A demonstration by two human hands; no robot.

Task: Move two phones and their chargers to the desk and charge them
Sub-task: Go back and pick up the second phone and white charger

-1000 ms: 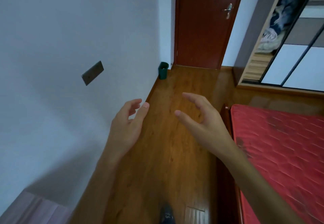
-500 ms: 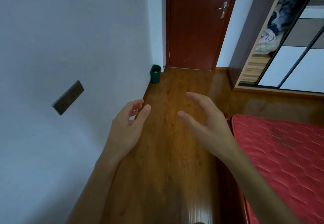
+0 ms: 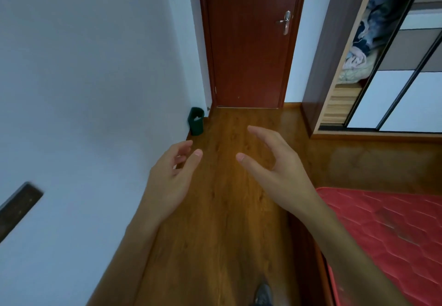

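Note:
No phone, charger or desk shows in the head view. My left hand [image 3: 171, 176] is held out over the wooden floor, fingers loosely curled and apart, holding nothing. My right hand [image 3: 277, 169] hovers beside it, a little to the right, fingers spread with the thumb pointing left, also holding nothing. Both forearms reach in from the bottom of the frame.
A white wall [image 3: 95, 78] with a dark socket plate [image 3: 16, 207] runs along the left. A closed red-brown door [image 3: 248, 42] stands ahead, a small green bin [image 3: 196, 121] beside it. A red mattress [image 3: 387, 229] lies on the right, an open wardrobe [image 3: 382, 54] beyond. A shoe [image 3: 263, 295] shows below.
The view has advanced along the floor toward the door; the socket plate slid down and left, the door and bin grew nearer. Both hands kept their open pose.

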